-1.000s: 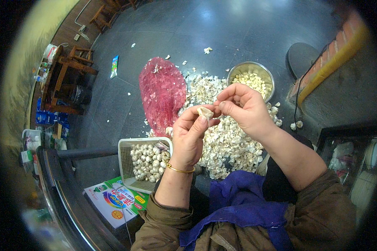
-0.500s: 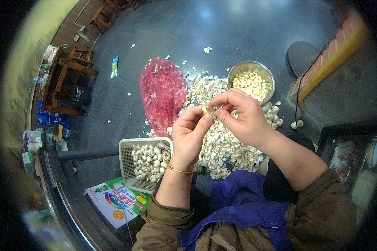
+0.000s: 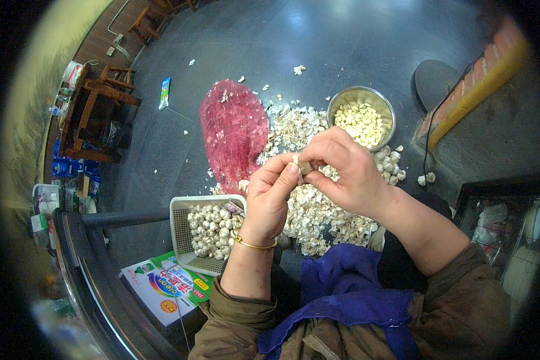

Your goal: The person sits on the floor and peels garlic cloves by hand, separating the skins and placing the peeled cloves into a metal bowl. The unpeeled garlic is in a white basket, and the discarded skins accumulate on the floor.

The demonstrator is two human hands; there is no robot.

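A garlic clove (image 3: 303,166) with pale brown skin is between my two hands, above a heap of papery skins. My left hand (image 3: 270,192) pinches it between thumb and forefinger. The fingers of my right hand (image 3: 351,171) are bent and pressed to the clove's skin from the other side. Just beyond, a steel bowl (image 3: 392,108) holds peeled garlic cloves (image 3: 361,121). Garlic skins (image 3: 327,219) spread over the floor below my hands. Beside my left wrist stands a pale plastic basket (image 3: 179,231) of whole garlic bulbs (image 3: 213,228).
A red mesh bag (image 3: 234,135) lies flat left of the skins. Several loose bulbs (image 3: 390,165) sit below the bowl. At lower left is a printed carton (image 3: 162,294) beside a dark metal frame. Wooden furniture (image 3: 93,114) lines the left wall; a brick edge (image 3: 456,96) stands at right.
My right fingers have shifted left and closed in over the clove, covering more of it. The left hand has barely moved and keeps its pinch.
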